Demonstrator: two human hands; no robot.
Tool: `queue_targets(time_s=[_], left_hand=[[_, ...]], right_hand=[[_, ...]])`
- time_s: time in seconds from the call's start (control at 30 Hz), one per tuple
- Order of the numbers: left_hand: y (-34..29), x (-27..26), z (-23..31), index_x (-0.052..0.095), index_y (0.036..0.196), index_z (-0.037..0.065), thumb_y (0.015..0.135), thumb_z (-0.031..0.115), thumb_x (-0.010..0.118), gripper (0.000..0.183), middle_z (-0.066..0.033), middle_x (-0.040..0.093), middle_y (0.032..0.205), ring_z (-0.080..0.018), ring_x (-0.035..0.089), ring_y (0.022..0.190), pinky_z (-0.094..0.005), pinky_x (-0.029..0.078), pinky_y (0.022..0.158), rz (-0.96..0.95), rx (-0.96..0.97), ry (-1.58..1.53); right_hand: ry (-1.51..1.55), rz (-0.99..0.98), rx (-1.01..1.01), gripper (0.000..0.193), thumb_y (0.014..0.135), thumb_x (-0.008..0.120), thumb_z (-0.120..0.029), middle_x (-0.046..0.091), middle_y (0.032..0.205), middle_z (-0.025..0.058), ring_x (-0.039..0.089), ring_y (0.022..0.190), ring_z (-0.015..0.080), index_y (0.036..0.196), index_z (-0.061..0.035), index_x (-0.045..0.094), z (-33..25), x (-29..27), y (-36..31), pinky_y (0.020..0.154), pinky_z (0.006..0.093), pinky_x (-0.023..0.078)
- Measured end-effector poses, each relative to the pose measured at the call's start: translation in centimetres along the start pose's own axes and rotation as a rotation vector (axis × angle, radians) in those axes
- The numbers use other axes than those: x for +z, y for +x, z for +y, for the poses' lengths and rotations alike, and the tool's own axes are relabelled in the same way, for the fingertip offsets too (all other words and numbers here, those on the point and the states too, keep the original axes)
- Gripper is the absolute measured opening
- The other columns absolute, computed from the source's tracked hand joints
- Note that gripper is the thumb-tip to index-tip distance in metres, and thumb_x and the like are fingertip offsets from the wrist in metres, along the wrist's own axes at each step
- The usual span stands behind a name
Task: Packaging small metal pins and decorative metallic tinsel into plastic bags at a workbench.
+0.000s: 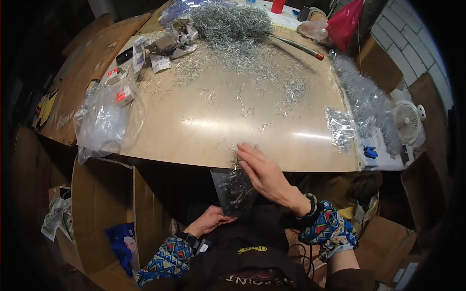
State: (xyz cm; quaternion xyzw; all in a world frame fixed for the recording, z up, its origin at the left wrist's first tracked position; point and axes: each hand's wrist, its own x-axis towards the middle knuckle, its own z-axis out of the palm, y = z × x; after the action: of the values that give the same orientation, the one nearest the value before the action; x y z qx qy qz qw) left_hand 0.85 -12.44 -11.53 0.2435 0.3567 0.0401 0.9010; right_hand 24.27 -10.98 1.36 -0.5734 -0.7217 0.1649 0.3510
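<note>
My left hand [209, 219] holds a small clear plastic bag [234, 190] by its lower edge, just below the near edge of the tan table [204, 131]. The bag's mouth sits at the table edge and small silvery metal pieces show inside it. My right hand [264, 175] lies at the bag's mouth with fingers spread, touching a little cluster of metal pieces [236, 156] on the table edge. Both forearms wear patterned sleeves.
A big heap of silvery metal pieces [232, 22] lies at the far side, with more scattered across the table. A crumpled clear bag [104, 121] sits left, filled small bags [366, 104] right, a white fan [407, 121] beside them. Cardboard boxes [104, 194] stand below.
</note>
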Motion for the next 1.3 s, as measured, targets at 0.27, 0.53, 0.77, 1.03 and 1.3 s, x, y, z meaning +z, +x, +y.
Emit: queue_targets(time_s=[0.27,0.53,0.77,1.03,1.3], left_hand=[[-0.1,-0.1,0.0,0.058,0.116,-0.002,0.086,-0.003,0.06,0.03,-0.0131,0.064,0.112,-0.0204,0.062,0.104,-0.0301,0.051,0.092,-0.088,0.073,0.039],[-0.9,0.1,-3.0,0.065,0.101,-0.004,0.083,-0.001,0.061,0.019,-0.0145,0.067,0.098,-0.021,0.065,0.09,-0.0299,0.054,0.079,-0.049,0.168,0.214],[1.4,-1.4,-1.6,0.065,0.101,-0.001,0.084,0.009,0.066,0.02,-0.0069,0.067,0.094,-0.0123,0.063,0.081,-0.023,0.05,0.066,-0.067,0.251,0.391],[4.2,-0.6,-0.8,0.065,0.101,-0.001,0.084,0.009,0.066,0.02,-0.0067,0.067,0.094,-0.0117,0.062,0.081,-0.0227,0.049,0.066,-0.131,0.322,0.42],[2.1,-0.4,0.2,0.065,0.101,-0.001,0.084,0.009,0.066,0.02,-0.0064,0.067,0.093,-0.011,0.062,0.08,-0.0224,0.049,0.065,-0.157,0.315,0.46]], right_hand=[[-0.24,-0.158,-0.148,0.047,0.08,0.062,-0.01,0.045,0.134,0.023,0.042,0.126,0.0403,0.124,0.0006,0.05,-2.5,1.0,-0.7,0.104,0.047,0.036],[-0.396,-0.366,-0.298,0.027,0.079,0.061,-0.031,0.052,0.083,0.0105,0.049,0.081,0.0272,0.089,-0.0059,0.057,-3.7,5.3,-8.5,0.07,0.0386,0.04],[-0.299,-0.145,-0.213,0.02,0.081,0.06,-0.027,0.05,0.077,0.0087,0.049,0.077,0.0248,0.082,-0.0076,0.056,-2.6,6.0,-8.8,0.065,0.035,0.039],[0.01,-0.312,-0.179,0.021,0.085,0.058,-0.019,0.059,0.084,0.0138,0.059,0.075,0.0298,0.101,-0.0051,0.06,-2.9,6.9,-10.4,0.062,0.0404,0.046],[0.358,-0.472,-0.085,0.043,0.092,0.055,-0.028,0.059,0.111,0.0221,0.058,0.101,0.0367,0.122,0.0019,0.052,-4.3,5.0,-10.2,0.087,0.0396,0.048]])
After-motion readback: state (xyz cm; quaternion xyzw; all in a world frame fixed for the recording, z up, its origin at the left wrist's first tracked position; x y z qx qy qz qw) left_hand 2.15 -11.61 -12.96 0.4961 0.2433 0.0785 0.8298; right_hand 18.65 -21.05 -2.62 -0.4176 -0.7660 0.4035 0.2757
